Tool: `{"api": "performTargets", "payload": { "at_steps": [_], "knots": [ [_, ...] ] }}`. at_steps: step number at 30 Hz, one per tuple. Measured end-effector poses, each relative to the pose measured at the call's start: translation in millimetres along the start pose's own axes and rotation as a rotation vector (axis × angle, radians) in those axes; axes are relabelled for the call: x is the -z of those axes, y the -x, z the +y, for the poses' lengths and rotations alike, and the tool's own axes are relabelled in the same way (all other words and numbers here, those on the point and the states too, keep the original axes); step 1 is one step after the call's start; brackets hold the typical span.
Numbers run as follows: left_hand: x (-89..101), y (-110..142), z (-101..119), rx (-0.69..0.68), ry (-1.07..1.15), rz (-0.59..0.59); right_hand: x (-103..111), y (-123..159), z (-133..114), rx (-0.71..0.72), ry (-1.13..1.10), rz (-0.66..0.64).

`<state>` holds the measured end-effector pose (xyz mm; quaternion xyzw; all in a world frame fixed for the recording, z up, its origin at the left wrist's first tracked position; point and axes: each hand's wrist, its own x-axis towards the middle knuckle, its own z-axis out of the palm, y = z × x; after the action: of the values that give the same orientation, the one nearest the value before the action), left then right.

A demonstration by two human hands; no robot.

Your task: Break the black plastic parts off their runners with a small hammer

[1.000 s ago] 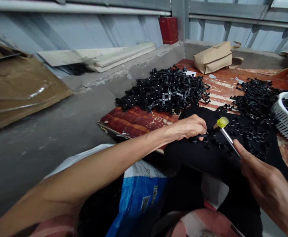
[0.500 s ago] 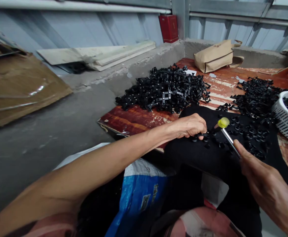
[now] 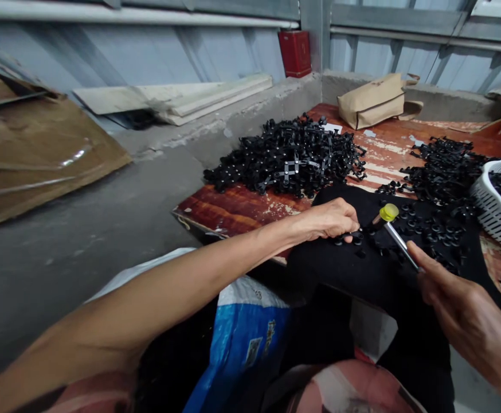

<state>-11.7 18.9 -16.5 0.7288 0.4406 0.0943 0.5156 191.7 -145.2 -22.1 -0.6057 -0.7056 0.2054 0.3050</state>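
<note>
My right hand (image 3: 452, 292) is wrapped round the shiny metal handle of a small hammer (image 3: 400, 244), which has a yellow face on its near end and a dark head. The head is close to the fingers of my left hand (image 3: 339, 219). Those fingers are pinched on a small black part (image 3: 348, 236) over a black cloth (image 3: 319, 264); most of this part is hidden by the fingers. Several loose black round-ended pieces (image 3: 437, 232) lie on the cloth to the right of the hammer.
A large heap of black linked parts (image 3: 285, 152) covers the back of the worn red table (image 3: 237, 209). Another black heap (image 3: 446, 166) and a white basket (image 3: 500, 201) stand on the right. Behind is a beige bag (image 3: 373, 100). A blue sack (image 3: 244, 332) hangs below the table edge.
The view has shifted very slightly. Both hands, the hammer and the pinched part stay in nearly the same places.
</note>
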Motion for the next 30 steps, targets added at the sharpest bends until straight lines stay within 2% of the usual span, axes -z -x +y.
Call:
{"api": "performTargets", "payload": {
  "at_steps": [3,5,7,11,16,18,21,24,30],
  "knots": [
    [9.7,10.8,-1.4,0.043,0.110,0.009,0.6,-11.3,-10.0,-0.185,0.039,-0.036],
    [18.6,19.6,-7.9,0.081,0.287,-0.039,-2.1,-19.4,-15.1,-0.321,-0.041,-0.104],
    [27.1,28.3,-17.4,0.107,0.431,-0.082,-7.8,-26.0,-17.1,-0.390,-0.151,-0.194],
    [37.1,39.7,-35.4,0.115,0.579,-0.103,-22.7,-33.6,-17.1,-0.455,-0.264,-0.249],
    [39.9,41.5,-45.9,0.122,0.683,-0.147,-37.4,-36.7,-22.4,-0.479,-0.396,-0.305],
    [40.2,41.2,-48.2,0.112,0.694,-0.144,-40.2,-35.8,-22.9,-0.476,-0.437,-0.284],
    [39.8,41.4,-50.7,0.098,0.695,-0.132,-40.5,-33.3,-20.1,-0.494,-0.457,-0.174],
    [38.1,41.3,-51.4,0.086,0.673,-0.096,-39.4,-31.5,-19.9,-0.528,-0.489,-0.116],
    [33.3,44.0,-51.4,0.016,0.578,0.028,-38.4,-27.3,-34.1,-0.510,-0.630,-0.242]
  ]
}}
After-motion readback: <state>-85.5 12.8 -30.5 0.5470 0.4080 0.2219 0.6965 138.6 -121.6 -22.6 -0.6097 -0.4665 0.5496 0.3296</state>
